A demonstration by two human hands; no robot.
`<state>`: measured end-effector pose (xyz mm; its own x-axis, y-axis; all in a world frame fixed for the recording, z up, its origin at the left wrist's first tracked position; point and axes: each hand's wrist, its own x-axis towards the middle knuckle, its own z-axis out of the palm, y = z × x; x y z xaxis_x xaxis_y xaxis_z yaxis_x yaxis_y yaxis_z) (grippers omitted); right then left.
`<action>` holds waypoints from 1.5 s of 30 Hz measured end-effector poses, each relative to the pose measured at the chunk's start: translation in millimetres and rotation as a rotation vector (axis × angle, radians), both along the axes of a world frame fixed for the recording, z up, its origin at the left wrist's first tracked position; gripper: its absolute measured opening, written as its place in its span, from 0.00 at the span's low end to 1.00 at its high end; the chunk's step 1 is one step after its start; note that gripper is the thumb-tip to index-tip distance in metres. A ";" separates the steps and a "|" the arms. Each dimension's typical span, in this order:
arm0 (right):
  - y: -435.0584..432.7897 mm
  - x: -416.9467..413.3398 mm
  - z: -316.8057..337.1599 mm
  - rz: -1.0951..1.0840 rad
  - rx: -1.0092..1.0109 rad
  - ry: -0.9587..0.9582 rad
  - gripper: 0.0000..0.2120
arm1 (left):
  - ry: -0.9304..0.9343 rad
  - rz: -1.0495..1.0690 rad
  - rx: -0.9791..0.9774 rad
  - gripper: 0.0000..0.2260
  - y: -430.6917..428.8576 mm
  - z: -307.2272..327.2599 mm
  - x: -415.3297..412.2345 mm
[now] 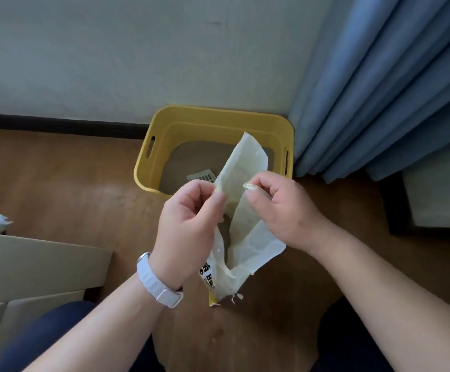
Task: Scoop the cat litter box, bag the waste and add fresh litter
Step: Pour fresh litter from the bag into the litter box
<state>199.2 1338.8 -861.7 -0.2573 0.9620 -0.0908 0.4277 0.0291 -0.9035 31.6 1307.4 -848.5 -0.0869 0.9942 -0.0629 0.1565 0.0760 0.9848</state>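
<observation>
Both hands hold a pale, crumpled bag (248,238) just in front of the yellow litter box (218,113). The left hand (189,218) has its fingers curled, pinching the bag's left edge between thumb and fingertips. The right hand (280,210) pinches the right edge the same way, so the two sides stand slightly apart.

The bag's long axis runs away from the person. Its far end points up and over the box's near rim, leaning a little right, and its printed, torn end hangs on the person's side of the box.

Inside the box lies grey litter (191,161) with a slotted scoop (203,176) near the front wall. A blue curtain (379,89) hangs to the right of the box, and a cardboard box (30,264) sits well to its left. A white watch (156,280) is on the left wrist.
</observation>
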 end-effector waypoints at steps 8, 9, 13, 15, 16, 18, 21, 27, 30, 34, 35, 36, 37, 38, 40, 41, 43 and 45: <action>11.8 6.9 2.2 0.131 0.081 -0.062 0.08 | 0.195 -0.192 0.254 0.12 20.4 -25.4 4.3; 13.4 7.2 1.2 0.158 0.093 -0.059 0.08 | 0.218 -0.231 0.287 0.12 23.4 -30.0 4.9; 10.5 2.9 -2.8 0.192 0.077 -0.039 0.09 | 0.326 -0.308 0.402 0.14 28.6 -39.5 6.0; 9.5 2.3 -2.7 0.178 0.054 -0.003 0.09 | 0.365 -0.314 0.436 0.13 32.8 -41.0 1.5; 9.1 2.3 -2.6 0.176 0.037 0.014 0.09 | 0.399 -0.321 0.453 0.12 34.8 -41.1 -1.6; 8.4 2.3 -3.8 0.182 0.015 0.026 0.08 | 0.470 -0.344 0.497 0.11 38.5 -40.3 -7.6; 8.2 1.0 -4.6 0.182 -0.005 0.025 0.06 | 0.547 -0.365 0.566 0.10 42.8 -37.8 -13.2; 5.7 -4.9 -2.2 0.195 -0.055 -0.041 0.08 | 0.579 -0.268 0.592 0.05 41.4 -40.2 -13.3; 2.6 -7.0 -3.4 0.200 -0.059 -0.106 0.20 | 0.620 -0.232 0.592 0.04 41.3 -42.3 -13.7; -2.4 -5.6 0.7 0.227 -0.028 -0.255 0.37 | 0.664 -0.133 0.588 0.10 47.6 -44.5 -13.6; -3.5 -5.2 1.4 0.229 -0.034 -0.301 0.40 | 0.671 -0.100 0.575 0.10 49.3 -45.2 -13.5; -4.8 -5.6 1.2 0.222 -0.045 -0.341 0.42 | 0.672 -0.066 0.555 0.10 50.8 -46.2 -13.3; -5.9 -6.9 0.1 0.202 -0.061 -0.370 0.43 | 0.665 -0.032 0.533 0.09 52.1 -47.3 -13.3; -6.5 -8.5 -1.3 0.170 -0.087 -0.382 0.42 | 0.654 0.002 0.511 0.07 53.3 -48.2 -12.8; -5.7 -12.2 -4.6 0.094 -0.165 -0.369 0.38 | 0.639 0.042 0.487 0.06 55.4 -49.0 -11.7; -5.2 -14.1 -6.3 0.068 -0.206 -0.363 0.34 | 0.636 0.043 0.483 0.06 55.8 -49.1 -10.9; -3.7 -16.7 -11.6 0.030 -0.269 -0.316 0.26 | 0.649 0.026 0.491 0.07 55.1 -49.0 -11.0; -1.7 -18.1 -17.3 0.009 -0.300 -0.250 0.19 | 0.683 0.007 0.514 0.07 53.4 -48.9 -13.0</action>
